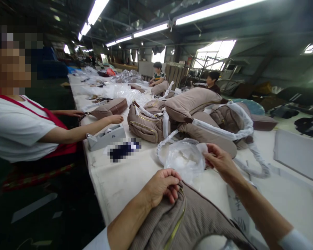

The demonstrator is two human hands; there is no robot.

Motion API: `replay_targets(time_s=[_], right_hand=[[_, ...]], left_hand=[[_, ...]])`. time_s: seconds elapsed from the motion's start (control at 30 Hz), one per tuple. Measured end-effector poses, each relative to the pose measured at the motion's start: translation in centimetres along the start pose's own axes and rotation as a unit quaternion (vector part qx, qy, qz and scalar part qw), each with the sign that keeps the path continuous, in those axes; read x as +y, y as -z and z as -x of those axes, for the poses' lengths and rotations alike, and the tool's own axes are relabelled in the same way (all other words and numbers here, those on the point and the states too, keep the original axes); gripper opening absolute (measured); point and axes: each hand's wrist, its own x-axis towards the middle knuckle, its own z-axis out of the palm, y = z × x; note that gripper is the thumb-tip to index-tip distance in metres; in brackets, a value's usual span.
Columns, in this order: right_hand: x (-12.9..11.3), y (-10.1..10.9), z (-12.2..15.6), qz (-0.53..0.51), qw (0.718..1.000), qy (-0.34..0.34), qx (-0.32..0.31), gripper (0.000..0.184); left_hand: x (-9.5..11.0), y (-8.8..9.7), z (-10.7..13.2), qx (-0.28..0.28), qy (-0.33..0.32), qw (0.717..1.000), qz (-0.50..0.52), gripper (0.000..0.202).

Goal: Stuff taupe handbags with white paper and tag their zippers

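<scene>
A taupe quilted handbag [198, 208] with a gold zipper lies close in front of me. My left hand [163, 187] has its fingers curled at the bag's top corner, by the zipper end, and grips it there. Farther right, my right hand [220, 159] pinches a small white sheet [202, 148], thin like tissue or foam. That sheet is at the edge of a clear plastic bag [184, 156], which has white pieces inside. A rounded white thing [214, 242] shows at the bottom edge, on the handbag; its kind is unclear.
Several taupe handbags [193, 100] with wrapped straps are piled ahead. A grey tape dispenser [106, 137] stands near the left table edge. At left a co-worker in a red apron [62, 130] reaches to another bag [109, 107]. Two more people sit across the table. Grey board [299, 156] lies right.
</scene>
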Motion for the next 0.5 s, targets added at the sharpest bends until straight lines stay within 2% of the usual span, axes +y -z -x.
replay_targets(time_s=[0.1, 0.17, 0.23, 0.33, 0.43, 0.5], right_hand=[[-4.2, 2.0, 4.8, -0.066, 0.994, -0.087, 0.001, 0.042], [-5.5, 1.7, 8.4, -0.099, 0.987, -0.125, -0.012, 0.041], [-5.5, 0.0, 11.7, -0.135, 0.981, -0.135, -0.045, 0.040], [-4.4, -3.8, 15.3, -0.157, 0.975, -0.116, -0.107, 0.039], [-3.9, -7.0, 17.0, -0.067, 0.990, -0.061, -0.106, 0.035], [-3.9, -8.0, 17.3, 0.016, 0.996, -0.019, -0.080, 0.030]], left_hand=[[-1.0, -1.3, -0.1, -0.008, -0.012, 1.000, -0.003, 0.020], [-1.8, -2.2, 0.6, -0.015, -0.015, 1.000, -0.010, 0.018], [-2.6, -2.6, 1.8, -0.013, -0.022, 1.000, -0.017, 0.017], [-3.3, -2.3, 4.5, -0.019, -0.060, 0.997, -0.035, 0.019], [-3.8, -1.2, 7.0, -0.016, -0.113, 0.987, -0.111, 0.024], [-4.0, -0.7, 7.8, 0.015, -0.127, 0.979, -0.157, 0.025]])
